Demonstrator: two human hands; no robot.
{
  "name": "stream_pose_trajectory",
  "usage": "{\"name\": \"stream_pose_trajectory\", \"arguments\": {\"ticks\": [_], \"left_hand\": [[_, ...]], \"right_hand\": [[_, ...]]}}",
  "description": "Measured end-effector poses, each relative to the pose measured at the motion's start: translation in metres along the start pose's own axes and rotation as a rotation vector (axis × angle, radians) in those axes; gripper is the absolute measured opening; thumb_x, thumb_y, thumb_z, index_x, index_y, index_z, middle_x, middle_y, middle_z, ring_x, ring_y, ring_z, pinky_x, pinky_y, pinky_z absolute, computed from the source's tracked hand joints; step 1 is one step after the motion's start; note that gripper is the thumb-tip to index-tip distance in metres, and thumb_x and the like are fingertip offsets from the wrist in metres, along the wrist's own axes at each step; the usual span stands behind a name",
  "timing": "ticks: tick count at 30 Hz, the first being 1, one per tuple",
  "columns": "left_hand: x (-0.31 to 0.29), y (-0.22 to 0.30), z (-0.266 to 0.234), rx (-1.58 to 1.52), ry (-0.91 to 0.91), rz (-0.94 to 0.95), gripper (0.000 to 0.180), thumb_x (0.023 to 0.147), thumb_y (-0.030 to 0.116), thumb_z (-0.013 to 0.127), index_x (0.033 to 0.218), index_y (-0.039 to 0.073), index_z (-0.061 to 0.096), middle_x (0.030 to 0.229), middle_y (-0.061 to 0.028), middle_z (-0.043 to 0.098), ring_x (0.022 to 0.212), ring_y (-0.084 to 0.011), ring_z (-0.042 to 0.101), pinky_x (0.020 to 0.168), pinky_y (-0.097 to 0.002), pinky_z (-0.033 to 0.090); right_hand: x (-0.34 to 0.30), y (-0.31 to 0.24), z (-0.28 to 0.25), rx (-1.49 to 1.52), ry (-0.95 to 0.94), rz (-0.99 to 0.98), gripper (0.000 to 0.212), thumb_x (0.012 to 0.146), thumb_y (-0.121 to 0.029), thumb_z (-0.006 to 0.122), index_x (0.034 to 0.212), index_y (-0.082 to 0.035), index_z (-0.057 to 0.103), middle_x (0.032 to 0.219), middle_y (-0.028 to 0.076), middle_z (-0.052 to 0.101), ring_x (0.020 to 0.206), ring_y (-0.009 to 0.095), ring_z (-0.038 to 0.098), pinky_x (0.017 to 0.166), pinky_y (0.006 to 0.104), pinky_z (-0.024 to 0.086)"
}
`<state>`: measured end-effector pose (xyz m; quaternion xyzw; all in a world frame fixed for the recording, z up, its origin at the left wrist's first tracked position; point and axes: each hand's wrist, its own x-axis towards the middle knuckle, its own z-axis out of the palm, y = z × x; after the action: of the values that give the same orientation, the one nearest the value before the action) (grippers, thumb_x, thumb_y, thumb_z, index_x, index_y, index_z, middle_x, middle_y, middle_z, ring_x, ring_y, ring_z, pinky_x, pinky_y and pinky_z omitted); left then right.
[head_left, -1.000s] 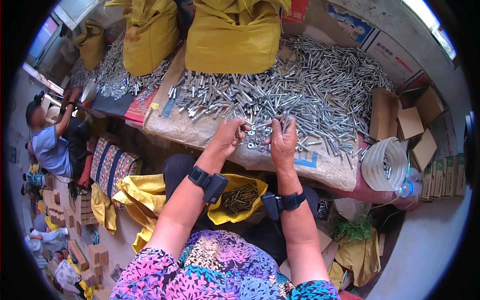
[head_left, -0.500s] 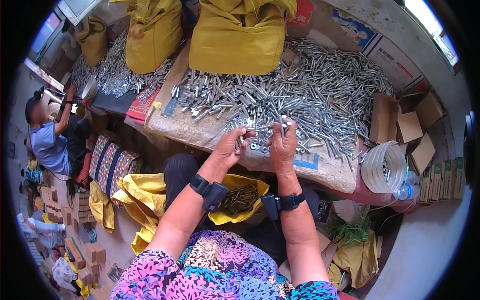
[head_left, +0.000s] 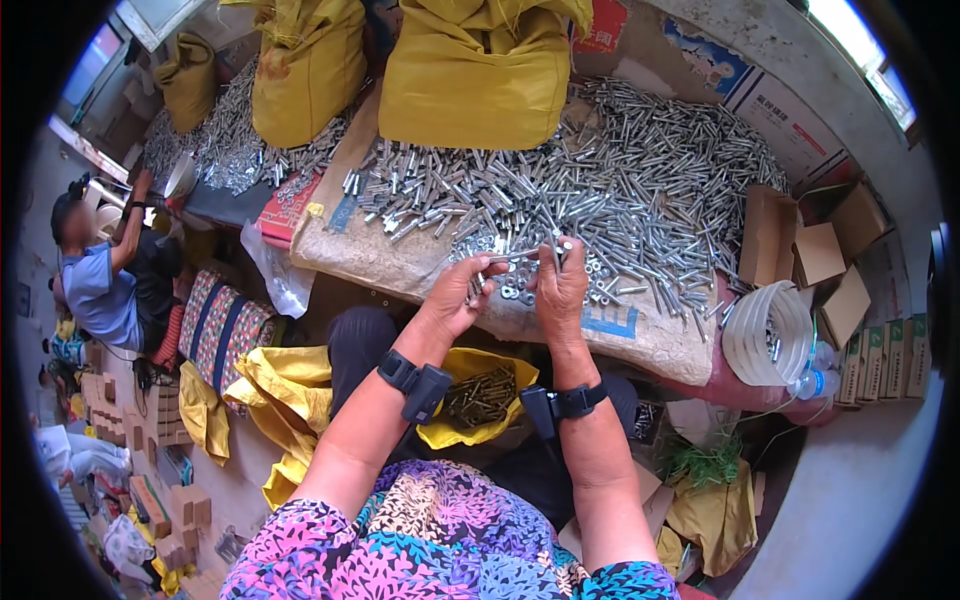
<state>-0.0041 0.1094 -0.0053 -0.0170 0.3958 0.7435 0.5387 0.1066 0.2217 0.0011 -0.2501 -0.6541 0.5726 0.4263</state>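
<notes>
Over the front edge of the cardboard-covered bench (head_left: 370, 255), both my hands are closed on metal bolts. My left hand (head_left: 462, 292) pinches a silvery sleeve bolt (head_left: 512, 257) that points right toward the other hand, with more metal pieces tucked in its fingers. My right hand (head_left: 562, 295) grips several bolts (head_left: 555, 242) upright, close to the tip of the left hand's bolt; whether they touch I cannot tell. Loose nuts and washers (head_left: 512, 293) lie beneath and between my hands. Beyond them spreads a wide heap of sleeve bolts (head_left: 640, 170).
Yellow woven sacks (head_left: 470, 80) stand behind the heap. An open yellow sack of brassy bolts (head_left: 480, 395) sits at my lap. At right are a white ribbed tub (head_left: 768, 335) and open cardboard boxes (head_left: 770, 235). A co-worker (head_left: 105, 270) sits at far left.
My right hand has shifted slightly left and nearer to me, toward the left hand's bolt. A clear plastic bag now hangs by the bench's left end. A person at far left has shifted.
</notes>
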Motion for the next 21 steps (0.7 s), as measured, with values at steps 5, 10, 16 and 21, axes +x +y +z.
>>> {"name": "stream_pose_trajectory", "arguments": {"ticks": [5, 10, 16, 21], "left_hand": [[0.002, -0.004, 0.0, -0.004, -0.011, 0.013, 0.018, 0.087, 0.015, 0.057, 0.101, 0.004, 0.057, 0.087, -0.0078, 0.066, 0.058, -0.0074, 0.055, 0.038, -0.0156, 0.037], [0.005, -0.005, 0.002, 0.016, 0.022, 0.0, 0.014, 0.087, 0.017, 0.058, 0.096, 0.006, 0.057, 0.084, -0.0074, 0.066, 0.056, -0.0083, 0.056, 0.038, -0.0166, 0.038], [0.007, -0.001, -0.001, -0.108, 0.044, 0.014, 0.015, 0.087, 0.022, 0.058, 0.093, 0.009, 0.055, 0.079, -0.0062, 0.064, 0.056, -0.0127, 0.057, 0.037, -0.0194, 0.04], [-0.005, 0.009, 0.005, -0.187, -0.025, -0.005, 0.016, 0.088, 0.024, 0.06, 0.093, 0.011, 0.054, 0.073, -0.0021, 0.059, 0.054, -0.0112, 0.054, 0.036, -0.0189, 0.035]], "right_hand": [[0.0, -0.001, -0.002, -0.001, 0.002, 0.004, 0.012, 0.093, -0.012, 0.053, 0.102, -0.006, 0.048, 0.068, 0.004, 0.06, 0.046, 0.008, 0.052, 0.041, 0.0226, 0.04], [-0.008, 0.0, 0.006, -0.116, -0.249, 0.014, 0.01, 0.093, -0.014, 0.053, 0.097, -0.005, 0.05, 0.068, 0.005, 0.06, 0.056, 0.011, 0.057, 0.051, 0.0282, 0.045], [-0.006, 0.007, 0.004, 0.045, -0.307, 0.126, 0.009, 0.093, -0.013, 0.052, 0.097, -0.005, 0.051, 0.069, 0.005, 0.06, 0.062, 0.012, 0.059, 0.055, 0.0293, 0.046], [-0.006, 0.005, 0.002, -0.059, -0.329, 0.067, 0.01, 0.092, -0.014, 0.054, 0.094, -0.005, 0.049, 0.069, 0.011, 0.06, 0.059, 0.019, 0.06, 0.055, 0.0319, 0.046]]}}
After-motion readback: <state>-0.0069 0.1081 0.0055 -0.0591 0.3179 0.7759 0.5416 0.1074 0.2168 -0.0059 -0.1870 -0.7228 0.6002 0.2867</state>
